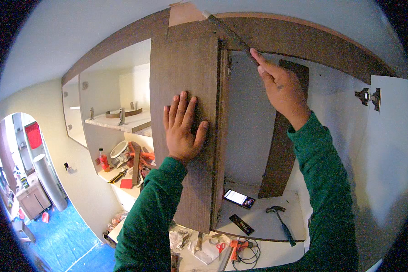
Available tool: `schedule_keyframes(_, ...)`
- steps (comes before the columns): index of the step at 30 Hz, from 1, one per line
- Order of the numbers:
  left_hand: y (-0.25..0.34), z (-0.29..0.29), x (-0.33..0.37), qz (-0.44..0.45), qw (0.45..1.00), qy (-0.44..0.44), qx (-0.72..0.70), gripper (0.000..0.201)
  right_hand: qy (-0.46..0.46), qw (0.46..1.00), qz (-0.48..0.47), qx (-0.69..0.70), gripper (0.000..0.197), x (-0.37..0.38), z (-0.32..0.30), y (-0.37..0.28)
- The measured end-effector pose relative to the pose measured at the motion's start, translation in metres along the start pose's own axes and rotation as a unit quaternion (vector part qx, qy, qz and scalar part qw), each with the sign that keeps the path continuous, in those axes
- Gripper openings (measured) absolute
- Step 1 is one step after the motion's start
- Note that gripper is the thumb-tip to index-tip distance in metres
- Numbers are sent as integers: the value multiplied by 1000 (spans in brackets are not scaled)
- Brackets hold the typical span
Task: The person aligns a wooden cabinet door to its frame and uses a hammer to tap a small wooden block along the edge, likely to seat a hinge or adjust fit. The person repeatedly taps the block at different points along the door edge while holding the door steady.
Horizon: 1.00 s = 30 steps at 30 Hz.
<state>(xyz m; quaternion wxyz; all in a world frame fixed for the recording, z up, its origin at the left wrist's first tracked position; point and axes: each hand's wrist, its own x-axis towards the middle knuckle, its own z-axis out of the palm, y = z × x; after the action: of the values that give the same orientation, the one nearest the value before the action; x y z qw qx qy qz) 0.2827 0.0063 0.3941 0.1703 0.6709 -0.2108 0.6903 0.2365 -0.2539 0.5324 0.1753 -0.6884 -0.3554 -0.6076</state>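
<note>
My left hand (184, 129) lies flat against a brown wood-grain cabinet door (186, 68), fingers stretched out. My right hand (283, 88) is raised, its fingers closed round a long thin dark stick (233, 36) with a pale end. The stick slants up to the left, its tip near the pale bare patch (185, 14) in the brown trim above the door. From this view I cannot tell whether the tip touches it. To the right of the door is an open cabinet, where a loose brown board (283, 131) leans upright against the inside.
On the cabinet floor lie a phone (239, 198), a small dark plate (241, 224) and a claw hammer (282, 224). Below are an orange power tool (241, 248) and red scissors (221, 247). An open white door (387, 149) stands at right; cluttered shelves (131, 127) are at left.
</note>
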Motion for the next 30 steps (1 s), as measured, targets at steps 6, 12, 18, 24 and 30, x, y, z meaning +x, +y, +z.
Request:
schedule_keyframes(6,0,-1,0,-6,1000,6,-10,66,-124,988,40,-81,41,13,-36,-1)
schedule_keyframes(12,1,-1,-1,-8,1000,10,-5,66,-177,983,-2,-47,39,32,-40,-2)
schedule_keyframes(18,0,0,0,-4,1000,11,-1,65,-211,974,-75,-34,40,38,-26,-18)
schedule_keyframes(24,0,-1,-2,-1,1000,14,-5,64,-160,985,-34,-55,40,31,-43,-8)
schedule_keyframes(30,-1,0,-1,-2,1000,12,-6,65,-164,979,-28,-119,44,13,-12,-2)
